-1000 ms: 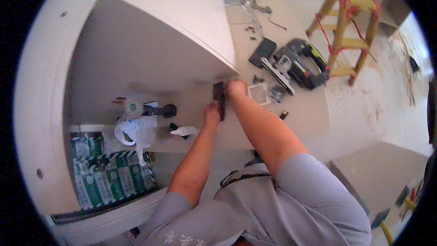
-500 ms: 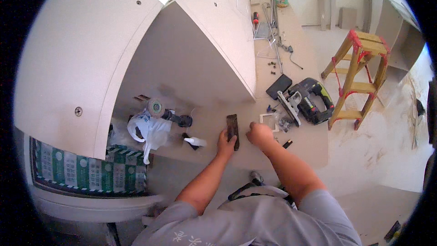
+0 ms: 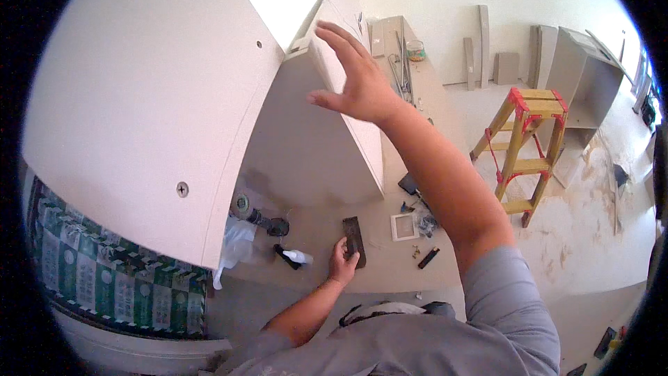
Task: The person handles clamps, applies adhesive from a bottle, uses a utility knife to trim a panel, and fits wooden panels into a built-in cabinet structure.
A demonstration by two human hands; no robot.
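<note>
My left hand (image 3: 341, 264) is closed round the lower end of a dark, narrow rectangular block (image 3: 355, 233), whose kind I cannot make out. It is low over the tan worktop (image 3: 390, 264). My right hand (image 3: 362, 83) is raised with fingers spread and holds nothing. It appears in front of the upper edge of a pale cabinet panel (image 3: 327, 69); whether it touches the panel I cannot tell. Left of the block lie a small white-and-black item (image 3: 296, 256) and an angle grinder (image 3: 268, 223). To its right lie a white square frame (image 3: 402, 228) and a short black stick-like piece (image 3: 428, 257).
A large cabinet panel (image 3: 139, 111) fills the left side, beside a white plastic bag (image 3: 235, 244). On the right stands a yellow stepladder (image 3: 532, 146). Boards (image 3: 483, 49) lean on the far wall near a grey cabinet (image 3: 581, 83). My right forearm hides part of the worktop.
My right hand has risen from beside the block to the panel's upper edge, opening its fingers. My left hand still holds the block. The view has shifted, and the jigsaw is now mostly hidden.
</note>
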